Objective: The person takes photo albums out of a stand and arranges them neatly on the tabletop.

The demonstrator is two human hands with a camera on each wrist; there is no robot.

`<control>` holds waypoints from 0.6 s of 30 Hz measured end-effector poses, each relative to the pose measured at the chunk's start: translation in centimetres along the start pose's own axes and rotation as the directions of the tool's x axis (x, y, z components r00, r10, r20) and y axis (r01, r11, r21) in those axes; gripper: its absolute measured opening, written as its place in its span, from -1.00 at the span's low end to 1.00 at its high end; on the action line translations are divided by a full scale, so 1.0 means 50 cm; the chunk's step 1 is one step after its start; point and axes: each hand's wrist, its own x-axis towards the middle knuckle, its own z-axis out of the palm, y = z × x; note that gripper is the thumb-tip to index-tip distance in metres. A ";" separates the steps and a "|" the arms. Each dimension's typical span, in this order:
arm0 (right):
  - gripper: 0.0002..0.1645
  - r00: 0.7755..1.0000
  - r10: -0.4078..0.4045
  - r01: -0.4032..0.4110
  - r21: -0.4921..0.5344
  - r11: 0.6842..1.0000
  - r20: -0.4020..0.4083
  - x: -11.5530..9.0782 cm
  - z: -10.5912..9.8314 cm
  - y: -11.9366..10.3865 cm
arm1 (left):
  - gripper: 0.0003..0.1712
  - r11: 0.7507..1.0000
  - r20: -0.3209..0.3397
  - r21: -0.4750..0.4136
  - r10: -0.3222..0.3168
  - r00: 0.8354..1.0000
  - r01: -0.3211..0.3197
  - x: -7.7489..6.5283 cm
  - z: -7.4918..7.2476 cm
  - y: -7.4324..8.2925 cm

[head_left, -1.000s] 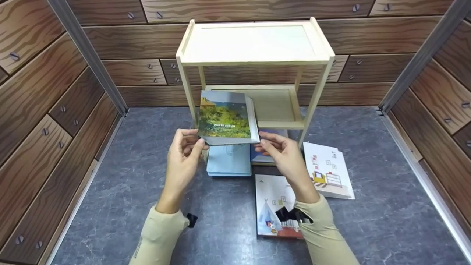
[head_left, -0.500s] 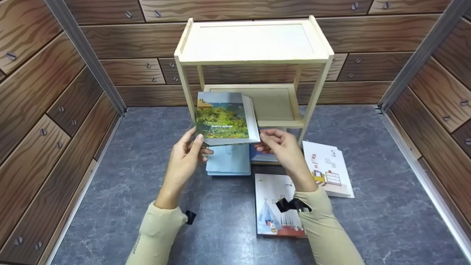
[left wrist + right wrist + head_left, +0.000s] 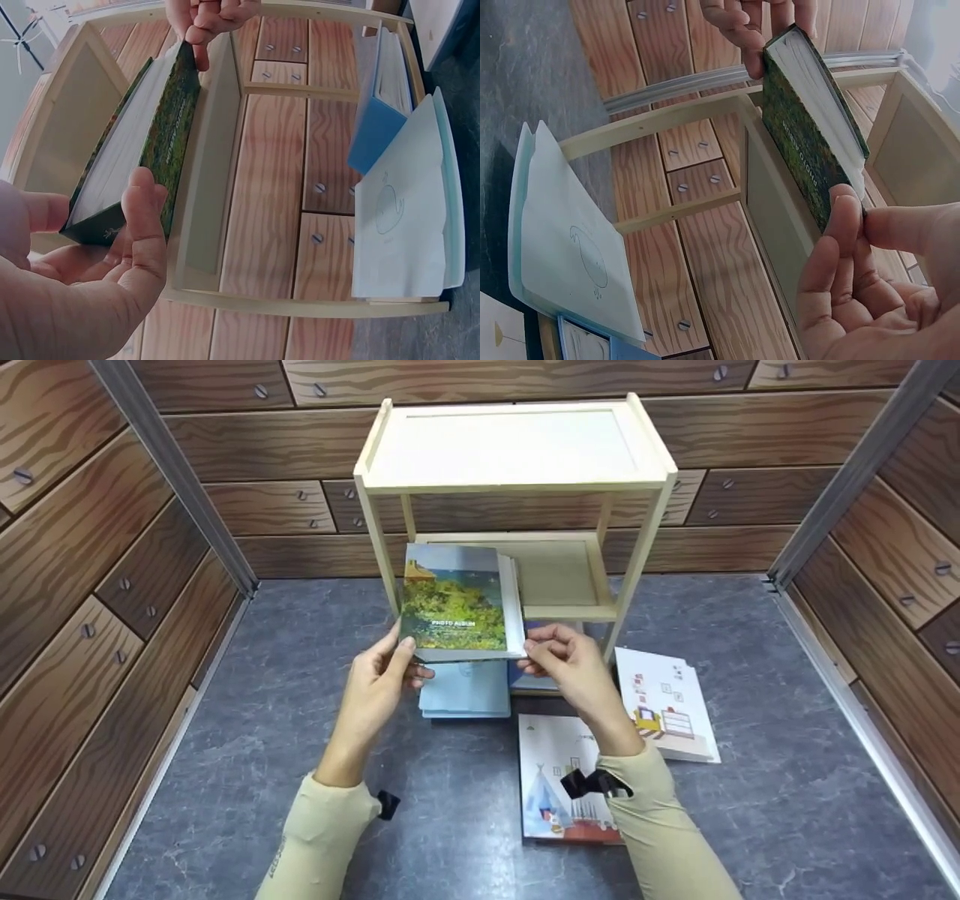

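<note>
A photo album (image 3: 454,600) with a garden picture on its cover is held level with the middle shelf (image 3: 562,574) of a pale wooden rack, overlapping its left part in the head view. My left hand (image 3: 375,671) grips the album's near left corner, thumb on the edge and fingers underneath. At the near right corner, my right hand (image 3: 574,667) pinches the album between thumb and curled fingers. In the right wrist view the thick white pages of the album (image 3: 817,90) show between its dark green covers. Below it, a light blue book (image 3: 397,210) and a blue book (image 3: 381,105) rest on the bottom shelf.
The rack's top board (image 3: 510,442) and its posts stand above and beside the album. Two white illustrated books lie on the grey floor: one book (image 3: 667,705) right of the rack, another book (image 3: 559,780) partly under the right forearm. Wood-patterned walls (image 3: 97,645) enclose the area.
The left hand has shifted its hold, its thumb now higher along the album's left edge. The album's near edge has dipped slightly toward me, and the right hand has moved slightly left with it.
</note>
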 end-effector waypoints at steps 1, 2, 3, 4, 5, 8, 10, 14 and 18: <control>-0.72 1.000 -0.004 0.004 -0.002 1.000 0.001 -0.002 0.000 0.000 | -0.35 1.000 0.003 0.003 0.006 1.000 -0.006 -0.001 0.000 0.000; -0.73 1.000 -0.009 0.009 -0.004 1.000 0.000 -0.003 0.000 0.001 | -0.36 1.000 0.005 0.004 0.012 1.000 -0.012 -0.002 -0.001 -0.001; -0.73 1.000 -0.013 0.013 -0.007 1.000 0.001 -0.005 0.000 0.001 | -0.36 1.000 0.007 0.003 0.016 1.000 -0.016 -0.003 -0.001 -0.001; -0.74 1.000 -0.017 0.017 -0.008 1.000 0.002 -0.007 0.001 0.002 | -0.37 1.000 0.008 0.002 0.019 1.000 -0.019 -0.004 -0.001 -0.001; -0.74 1.000 -0.021 0.021 -0.008 1.000 0.003 -0.009 0.001 0.002 | -0.37 1.000 0.008 0.001 0.021 1.000 -0.021 -0.005 -0.001 -0.002; -0.75 1.000 -0.030 0.030 -0.006 1.000 0.005 -0.015 0.003 0.004 | -0.38 1.000 0.012 -0.002 0.026 1.000 -0.026 -0.010 -0.001 -0.004; -0.77 1.000 -0.030 0.030 0.004 1.000 0.000 -0.019 0.004 0.005 | -0.39 1.000 0.015 -0.006 0.026 1.000 -0.026 -0.015 -0.002 -0.006; -0.79 0.999 -0.035 0.035 0.015 0.999 -0.008 -0.029 0.004 0.008 | -0.38 1.000 0.028 -0.007 0.024 0.999 -0.024 -0.028 -0.003 -0.007; -0.80 0.998 -0.054 0.054 -0.025 0.998 -0.012 -0.046 0.003 0.009 | -0.38 1.000 0.035 0.008 0.027 0.999 -0.028 -0.044 -0.004 -0.008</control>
